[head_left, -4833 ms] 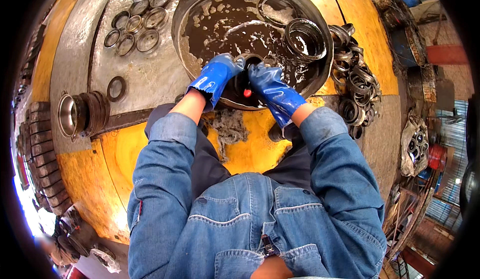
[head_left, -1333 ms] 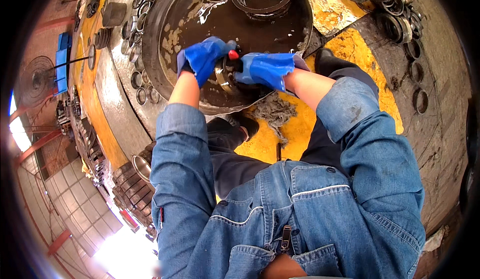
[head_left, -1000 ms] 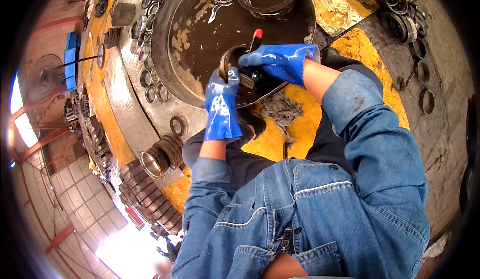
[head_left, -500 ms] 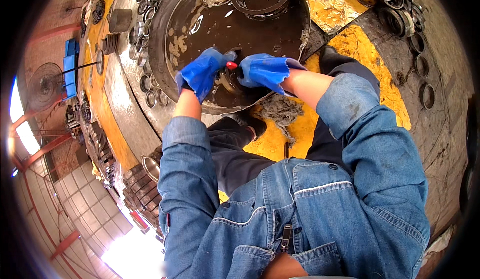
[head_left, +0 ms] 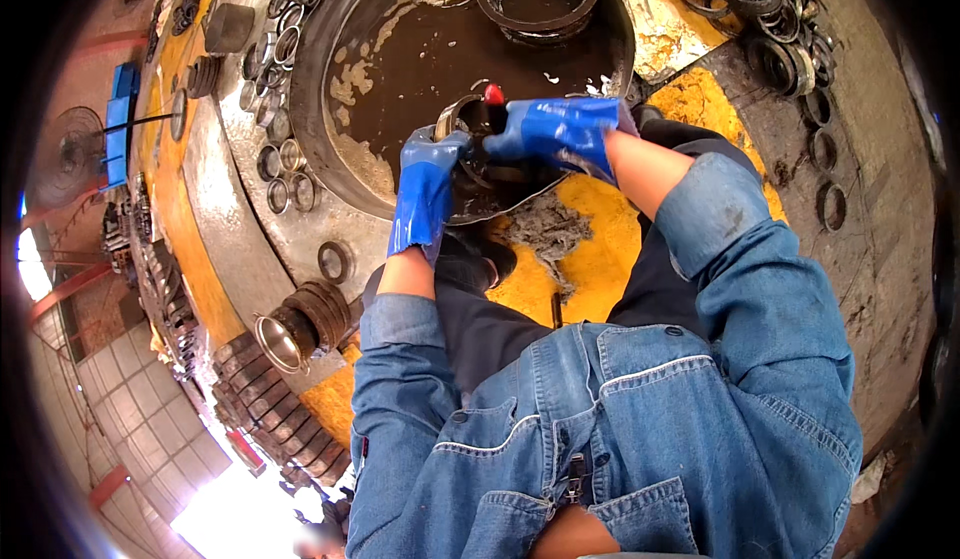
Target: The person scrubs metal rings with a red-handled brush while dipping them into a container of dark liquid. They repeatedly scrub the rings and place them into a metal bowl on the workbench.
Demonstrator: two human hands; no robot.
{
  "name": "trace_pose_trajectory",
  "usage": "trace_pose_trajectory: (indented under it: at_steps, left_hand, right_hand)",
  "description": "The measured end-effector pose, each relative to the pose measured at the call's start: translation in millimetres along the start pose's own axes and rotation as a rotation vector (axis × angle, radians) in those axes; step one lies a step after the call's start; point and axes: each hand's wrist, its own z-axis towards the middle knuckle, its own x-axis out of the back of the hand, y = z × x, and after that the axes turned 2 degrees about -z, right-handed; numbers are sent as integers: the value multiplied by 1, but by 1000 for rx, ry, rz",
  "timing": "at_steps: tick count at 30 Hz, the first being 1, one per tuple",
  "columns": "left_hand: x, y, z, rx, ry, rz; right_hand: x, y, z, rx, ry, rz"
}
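Both my hands wear blue rubber gloves and work over a round metal basin (head_left: 312, 109) of dark, murky liquid. My left hand (head_left: 428, 164) grips a metal ring (head_left: 452, 117), tilted up above the liquid near the basin's near edge. Close beside it on the right, my right hand (head_left: 540, 134) is closed around a dark tool with a red end (head_left: 494, 94); its working end is at the ring and partly hidden, so its kind cannot be made out. A large dark ring (head_left: 540, 31) rests at the basin's far side.
Several small metal rings (head_left: 285, 44) lie left of the basin. A stack of rings with a shiny bowl-like part (head_left: 285, 339) stands at lower left. More rings (head_left: 780, 19) are heaped at far right. A grey rag (head_left: 548, 229) lies on the yellow floor between my legs.
The ring has come up into clearer view in my left hand, which has shifted right and nearer. The tool's red end has moved right and away from me. The whole view has also shifted.
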Motion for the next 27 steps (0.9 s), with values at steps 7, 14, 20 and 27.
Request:
trace_pose_trajectory:
  at_steps: [7, 14, 20, 27]
  left_hand:
    - [21, 24, -12, 3, -77, -72]
    - [48, 30, -7, 91, -43, -96]
    - [30, 54, -29, -36, 18, -118]
    - [25, 52, -27, -94, 83, 102]
  right_hand:
    - [-2, -34, 20, -13, 135, -861]
    - [7, -47, 6, 784, 486, -696]
    - [-6, -41, 23, -20, 404, -568]
    - [3, -47, -9, -58, -10, 300]
